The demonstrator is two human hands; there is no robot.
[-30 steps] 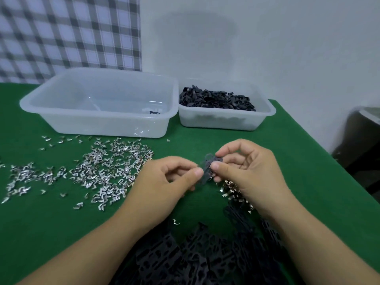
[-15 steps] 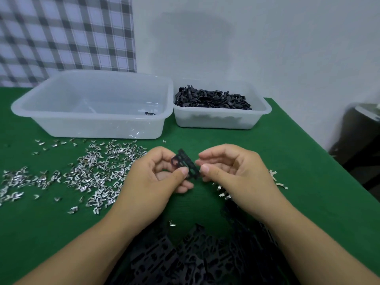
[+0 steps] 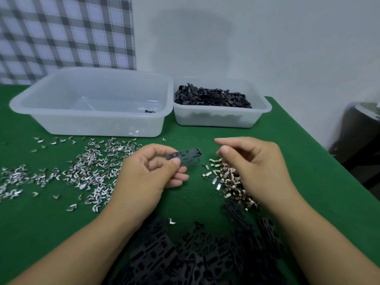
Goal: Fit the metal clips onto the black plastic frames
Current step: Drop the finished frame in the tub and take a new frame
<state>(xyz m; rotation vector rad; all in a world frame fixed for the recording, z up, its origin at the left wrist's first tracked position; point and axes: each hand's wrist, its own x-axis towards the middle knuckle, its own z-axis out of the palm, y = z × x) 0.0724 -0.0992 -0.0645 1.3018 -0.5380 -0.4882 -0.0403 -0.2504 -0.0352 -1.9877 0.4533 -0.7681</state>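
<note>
My left hand pinches a small black plastic frame between thumb and forefinger, just above the green table. My right hand hovers to the right of the frame, apart from it, fingers curled and spread with nothing visible in them. Under that hand lies a heap of metal clips. A wider scatter of silver clips covers the table to the left. A pile of black frames lies between my forearms at the near edge.
A large translucent tub stands at the back left with one small dark piece inside. A smaller tub beside it is full of black parts. The green table's right edge drops off next to a dark object.
My right hand has let go of the frame and moved right, over the clip heap. The left hand now holds the frame alone and has turned it level.
</note>
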